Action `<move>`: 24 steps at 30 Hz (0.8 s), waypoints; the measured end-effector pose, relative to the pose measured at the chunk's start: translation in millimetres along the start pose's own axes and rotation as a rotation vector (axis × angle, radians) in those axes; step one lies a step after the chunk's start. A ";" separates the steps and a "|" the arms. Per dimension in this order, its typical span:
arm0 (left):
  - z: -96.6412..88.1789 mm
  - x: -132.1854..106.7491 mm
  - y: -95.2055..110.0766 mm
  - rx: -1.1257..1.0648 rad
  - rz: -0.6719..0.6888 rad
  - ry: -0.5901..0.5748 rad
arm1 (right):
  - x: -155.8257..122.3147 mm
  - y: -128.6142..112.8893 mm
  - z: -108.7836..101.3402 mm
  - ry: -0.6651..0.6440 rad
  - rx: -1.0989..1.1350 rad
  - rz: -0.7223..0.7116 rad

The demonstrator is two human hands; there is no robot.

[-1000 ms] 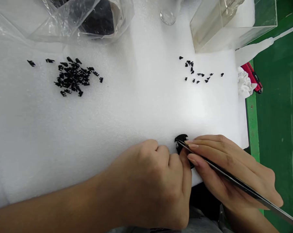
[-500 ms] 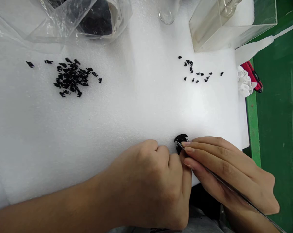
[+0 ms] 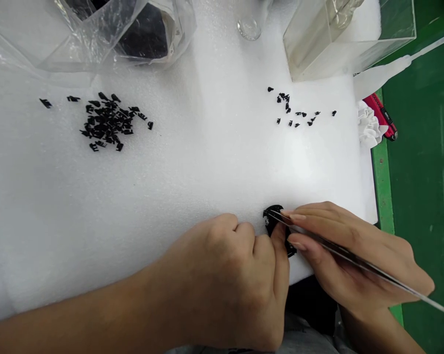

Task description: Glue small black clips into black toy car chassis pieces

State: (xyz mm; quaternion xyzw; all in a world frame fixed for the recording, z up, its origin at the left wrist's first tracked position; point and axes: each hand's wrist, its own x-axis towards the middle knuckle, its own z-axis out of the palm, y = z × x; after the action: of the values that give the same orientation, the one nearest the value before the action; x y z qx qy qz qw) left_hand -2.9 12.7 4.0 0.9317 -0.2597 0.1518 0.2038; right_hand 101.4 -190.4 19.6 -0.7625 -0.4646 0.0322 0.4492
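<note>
My left hand [image 3: 231,275] is curled into a loose fist at the front edge of the white foam sheet [image 3: 192,167], its fingertips pressed against a small black part [image 3: 274,215]. My right hand [image 3: 349,250] pinches thin metal tweezers [image 3: 354,263], whose tips rest on that black part. Much of the part is hidden behind both hands' fingers.
A heap of several small black pieces [image 3: 107,123] lies at the left, a scatter of tinier ones [image 3: 295,110] at the right. A clear plastic bag [image 3: 107,29] and a clear box [image 3: 340,34] stand at the back. A red tool [image 3: 382,115] lies by the green table edge [image 3: 382,177].
The right hand has tilted slightly, so the tweezers' rear end swung up and to the right. The tips stay on the black part, and the left hand has barely moved.
</note>
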 end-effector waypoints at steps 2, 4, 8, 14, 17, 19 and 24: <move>-0.3 0.2 -0.4 -0.002 0.000 -0.006 | 2.2 2.8 2.8 0.022 0.039 0.043; 0.2 0.6 0.0 -0.002 -0.002 -0.002 | 3.7 3.7 4.4 0.010 0.059 0.055; 1.8 1.7 2.0 -0.008 -0.007 -0.006 | 3.6 3.1 3.4 0.004 0.064 0.065; 1.9 2.2 2.2 -0.012 -0.007 -0.003 | 0.6 5.2 2.0 -0.017 0.073 0.051; 1.6 1.2 1.4 -0.008 -0.012 0.007 | -0.2 6.3 2.1 -0.018 0.074 0.047; 1.7 0.6 1.3 -0.004 -0.010 0.007 | -0.5 6.3 1.7 -0.020 0.077 0.029; 2.2 1.5 2.2 -0.007 -0.025 0.018 | -2.0 0.5 -1.6 -0.040 -0.009 0.008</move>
State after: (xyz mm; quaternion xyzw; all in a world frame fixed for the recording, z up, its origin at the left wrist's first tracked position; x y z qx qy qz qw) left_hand -2.5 9.3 3.3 0.9327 -0.2468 0.1569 0.2111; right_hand 101.3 -193.0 19.4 -0.7656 -0.4704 0.0473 0.4364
